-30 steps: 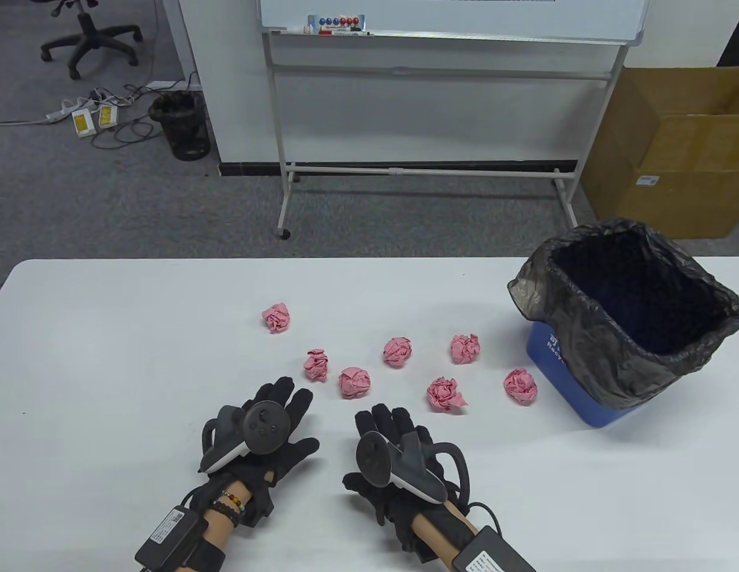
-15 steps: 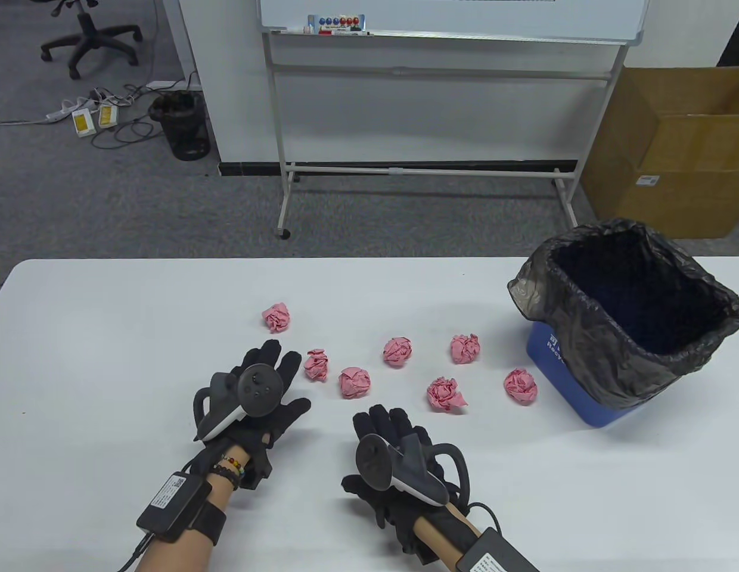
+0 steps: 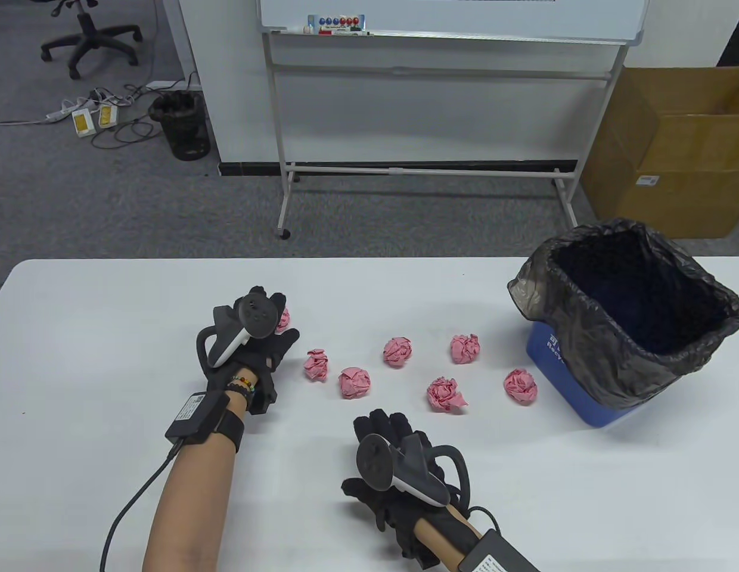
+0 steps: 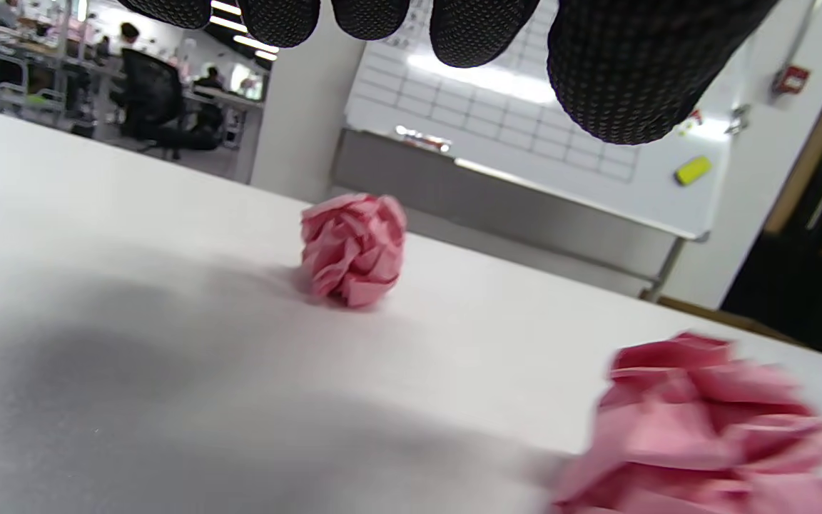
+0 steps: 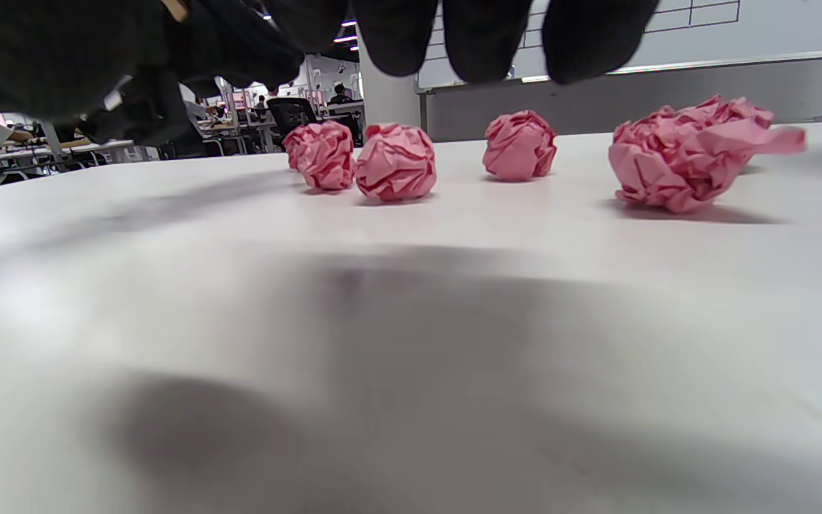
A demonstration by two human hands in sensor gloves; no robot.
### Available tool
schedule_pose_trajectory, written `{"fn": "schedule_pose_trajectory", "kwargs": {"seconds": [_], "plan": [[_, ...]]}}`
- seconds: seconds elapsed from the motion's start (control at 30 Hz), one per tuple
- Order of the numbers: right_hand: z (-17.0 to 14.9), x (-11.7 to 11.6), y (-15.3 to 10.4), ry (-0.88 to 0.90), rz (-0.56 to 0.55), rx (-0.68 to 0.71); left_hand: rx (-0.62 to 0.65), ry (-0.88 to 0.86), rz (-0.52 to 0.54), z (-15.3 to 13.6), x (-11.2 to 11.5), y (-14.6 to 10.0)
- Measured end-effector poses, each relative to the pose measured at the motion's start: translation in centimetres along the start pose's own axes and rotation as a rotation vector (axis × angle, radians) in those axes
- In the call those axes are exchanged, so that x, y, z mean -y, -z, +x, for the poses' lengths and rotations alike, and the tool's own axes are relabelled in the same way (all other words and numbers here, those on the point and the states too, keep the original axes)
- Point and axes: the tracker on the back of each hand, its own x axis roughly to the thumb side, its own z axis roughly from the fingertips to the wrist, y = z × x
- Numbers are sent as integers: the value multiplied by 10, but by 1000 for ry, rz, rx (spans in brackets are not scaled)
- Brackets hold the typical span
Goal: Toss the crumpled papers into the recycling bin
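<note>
Crumpled papers (image 3: pixel 354 382), pink creased balls, scattered on white bench (image 3: pixel 107 333) beside blue recycling bin (image 3: pixel 629 322) lined with glossy black bag; left hand (image 3: pixel 250 351) advanced since earlier frame, fingers relaxed above far-left ball (image 4: pixel 354 248), not touching; right hand (image 3: pixel 399 465) flat, unchanged

Seven pink crumpled paper balls (image 3: pixel 354 382) are scattered mid-table, the farthest-left ball (image 4: pixel 352 248) partly hidden. A blue, black-lined recycling bin (image 3: pixel 629 316) is stood upright at their three o'clock.
</note>
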Motion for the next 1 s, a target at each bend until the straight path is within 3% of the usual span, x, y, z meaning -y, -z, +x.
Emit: {"fn": "schedule_pose_trajectory", "kwargs": {"seconds": [0.2, 0.3, 0.53, 1.0], "plan": [[0, -6, 3, -23, 32, -4, -91, -40, -23, -18, 20, 27], [0, -7, 3, -24, 41, -8, -118, -49, -84, -23, 24, 35], [-1, -6, 3, -26, 50, -21, -115, 23, -135, -18, 34, 45], [-7, -1, 2, -16, 33, -50, -139, 80, -22, 0, 33, 65]]}}
